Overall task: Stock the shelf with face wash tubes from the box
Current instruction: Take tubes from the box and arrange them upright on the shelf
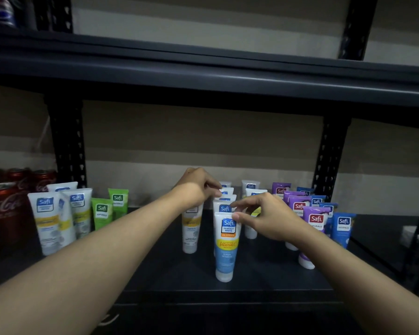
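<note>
blue tube (226, 250) top pinched by right hand (264, 217); left hand (196, 187) pinches rear tube (227, 191).

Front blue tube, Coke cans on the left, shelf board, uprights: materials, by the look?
Front blue tube: soft plastic by the look, glossy printed skin, flat crimped top, translucent cap.
Cans: likely aluminium, shiny red print, bare metal rim.
Shelf board: dark, matte; painted metal or laminate, cannot tell.
Uprights: probably painted steel, black, punched with keyhole slots.
</note>
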